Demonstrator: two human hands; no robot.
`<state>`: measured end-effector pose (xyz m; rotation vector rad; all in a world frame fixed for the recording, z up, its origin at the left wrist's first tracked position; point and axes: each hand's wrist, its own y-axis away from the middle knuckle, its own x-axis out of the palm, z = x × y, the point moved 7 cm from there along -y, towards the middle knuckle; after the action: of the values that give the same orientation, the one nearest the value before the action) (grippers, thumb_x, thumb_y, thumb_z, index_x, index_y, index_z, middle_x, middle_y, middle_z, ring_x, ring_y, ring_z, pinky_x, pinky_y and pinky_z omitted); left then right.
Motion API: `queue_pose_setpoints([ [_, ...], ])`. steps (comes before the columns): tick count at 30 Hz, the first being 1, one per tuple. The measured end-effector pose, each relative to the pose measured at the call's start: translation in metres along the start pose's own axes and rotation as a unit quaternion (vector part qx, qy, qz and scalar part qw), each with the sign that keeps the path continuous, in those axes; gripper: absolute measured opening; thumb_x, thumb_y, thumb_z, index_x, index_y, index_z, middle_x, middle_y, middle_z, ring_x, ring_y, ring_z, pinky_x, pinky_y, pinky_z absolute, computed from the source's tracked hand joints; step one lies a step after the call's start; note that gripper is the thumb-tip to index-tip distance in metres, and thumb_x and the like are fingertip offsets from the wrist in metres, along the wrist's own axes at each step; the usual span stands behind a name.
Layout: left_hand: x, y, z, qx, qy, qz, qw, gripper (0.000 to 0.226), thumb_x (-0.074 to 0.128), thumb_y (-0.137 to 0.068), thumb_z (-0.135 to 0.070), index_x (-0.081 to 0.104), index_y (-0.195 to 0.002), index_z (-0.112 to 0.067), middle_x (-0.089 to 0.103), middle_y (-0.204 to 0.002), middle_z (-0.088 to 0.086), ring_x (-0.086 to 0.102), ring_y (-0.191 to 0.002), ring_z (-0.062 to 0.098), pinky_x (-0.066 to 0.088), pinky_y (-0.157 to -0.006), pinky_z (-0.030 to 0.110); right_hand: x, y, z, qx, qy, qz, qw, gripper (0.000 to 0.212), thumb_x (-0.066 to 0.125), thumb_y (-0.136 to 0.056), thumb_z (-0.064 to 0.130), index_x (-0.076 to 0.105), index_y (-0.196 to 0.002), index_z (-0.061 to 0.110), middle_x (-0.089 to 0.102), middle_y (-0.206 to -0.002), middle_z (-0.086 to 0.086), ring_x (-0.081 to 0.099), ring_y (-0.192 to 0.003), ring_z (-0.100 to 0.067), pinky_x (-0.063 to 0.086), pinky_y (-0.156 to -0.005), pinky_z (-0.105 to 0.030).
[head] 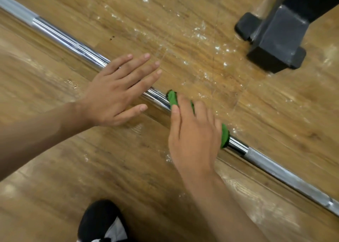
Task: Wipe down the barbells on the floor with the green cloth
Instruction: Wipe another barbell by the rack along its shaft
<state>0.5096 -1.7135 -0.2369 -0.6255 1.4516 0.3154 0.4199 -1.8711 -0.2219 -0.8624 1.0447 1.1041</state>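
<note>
Barbell (69, 41) lies on the wooden floor (55, 168), running diagonally from upper left to lower right. A black metal equipment foot (275, 43) stands well apart at the upper right, and a black shoe (99, 221) shows at the bottom edge. White scuffs mark the boards beyond the bar. The shaft is shiny chrome in its middle and dull and knurled toward both ends. The right hand (192, 137) grips the green cloth (172, 98) wrapped round the bar. The left hand (117, 94) is spread flat with straight fingers across the bar just beside it.

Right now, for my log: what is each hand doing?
Left hand: open, fingers straight, over the barbell.
Right hand: grips the green cloth around the barbell.
</note>
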Motion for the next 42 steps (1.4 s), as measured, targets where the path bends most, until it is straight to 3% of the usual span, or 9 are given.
queue_pose_setpoints([
  [5, 0.001, -0.002, -0.002, -0.028, 0.016, -0.018, 0.999, 0.073, 0.023, -0.107, -0.053, 0.039, -0.159, -0.004, 0.040, -0.164, 0.015, 0.025, -0.158, 0.033, 0.018, -0.127, 0.053, -0.027, 0.027, -0.084, 0.106, 0.005, -0.008, 0.994, 0.050, 0.023, -0.110, 0.043, 0.066, -0.117, 0.019, 0.058, -0.095, 0.000, 0.049, -0.083, -0.022, 0.031, -0.078, -0.038],
  [10, -0.001, -0.003, -0.007, -0.071, 0.056, -0.051, 0.995, 0.075, 0.020, -0.107, -0.056, 0.044, -0.156, -0.005, 0.046, -0.160, 0.012, 0.024, -0.158, 0.032, 0.018, -0.126, 0.056, -0.007, 0.006, -0.032, 0.086, -0.014, -0.025, 0.996, 0.049, 0.027, -0.109, 0.051, 0.067, -0.117, 0.023, 0.063, -0.105, 0.002, 0.055, -0.094, -0.022, 0.039, -0.086, -0.040],
  [17, 0.000, -0.003, -0.007, -0.081, 0.067, -0.067, 0.992, 0.071, 0.022, -0.107, -0.053, 0.046, -0.155, -0.006, 0.052, -0.154, 0.015, 0.027, -0.157, 0.033, 0.024, -0.123, 0.060, -0.031, -0.024, 0.026, 0.080, -0.410, -0.072, 0.906, 0.037, 0.041, -0.111, 0.032, 0.057, -0.143, 0.022, 0.055, -0.133, 0.006, 0.050, -0.119, 0.010, 0.035, -0.099, -0.006],
  [21, 0.000, -0.004, -0.009, -0.089, 0.063, -0.081, 0.991, 0.071, 0.025, -0.107, -0.052, 0.050, -0.152, -0.003, 0.059, -0.146, 0.014, 0.030, -0.156, 0.032, 0.023, -0.123, 0.059, -0.021, -0.001, -0.025, 0.095, -0.090, 0.004, 0.991, 0.039, 0.032, -0.110, 0.034, 0.065, -0.131, 0.030, 0.062, -0.115, 0.009, 0.057, -0.113, -0.016, 0.025, -0.125, -0.046],
  [23, 0.001, -0.003, -0.008, -0.088, 0.061, -0.084, 0.991, 0.070, 0.026, -0.106, -0.051, 0.050, -0.152, -0.003, 0.060, -0.145, 0.015, 0.031, -0.155, 0.033, 0.022, -0.123, 0.058, -0.024, 0.013, -0.054, 0.102, -0.003, 0.026, 0.994, 0.038, 0.035, -0.108, 0.032, 0.070, -0.123, 0.027, 0.068, -0.110, 0.005, 0.061, -0.109, -0.022, 0.011, -0.128, -0.056],
  [27, 0.002, -0.003, -0.008, -0.087, 0.056, -0.086, 0.991, 0.071, 0.026, -0.105, -0.051, 0.050, -0.152, -0.003, 0.061, -0.143, 0.015, 0.031, -0.155, 0.033, 0.022, -0.123, 0.058, -0.036, 0.029, -0.083, 0.110, 0.003, 0.011, 0.994, 0.047, 0.032, -0.105, 0.032, 0.068, -0.133, 0.020, 0.067, -0.128, -0.007, 0.059, -0.120, -0.028, 0.018, -0.128, -0.052],
  [31, 0.002, -0.002, -0.008, -0.085, 0.053, -0.084, 0.991, 0.072, 0.021, -0.106, -0.051, 0.048, -0.153, -0.003, 0.061, -0.143, 0.015, 0.031, -0.156, 0.033, 0.023, -0.122, 0.059, -0.020, 0.009, -0.043, 0.081, -0.028, 0.000, 0.996, 0.044, 0.033, -0.107, 0.031, 0.071, -0.122, 0.015, 0.069, -0.107, -0.006, 0.061, -0.097, -0.029, 0.049, -0.100, -0.052],
  [36, 0.000, 0.001, -0.007, -0.071, 0.059, -0.076, 0.993, 0.071, 0.019, -0.108, -0.049, 0.045, -0.155, -0.003, 0.060, -0.144, 0.017, 0.030, -0.156, 0.034, 0.024, -0.123, 0.057, 0.002, -0.023, 0.025, 0.006, 0.004, 0.039, 0.999, 0.047, 0.027, -0.108, 0.035, 0.067, -0.130, 0.025, 0.071, -0.109, -0.001, 0.066, -0.099, -0.027, 0.027, -0.124, -0.051],
  [42, 0.002, 0.010, -0.012, -0.074, 0.053, -0.085, 0.992, 0.070, 0.021, -0.107, -0.049, 0.046, -0.154, -0.004, 0.058, -0.147, 0.015, 0.031, -0.155, 0.034, 0.024, -0.122, 0.059, -0.035, 0.035, -0.077, 0.070, 0.064, 0.034, 0.995, 0.042, 0.030, -0.108, 0.030, 0.070, -0.120, 0.022, 0.070, -0.108, 0.001, 0.066, -0.102, -0.024, 0.017, -0.126, -0.056],
])
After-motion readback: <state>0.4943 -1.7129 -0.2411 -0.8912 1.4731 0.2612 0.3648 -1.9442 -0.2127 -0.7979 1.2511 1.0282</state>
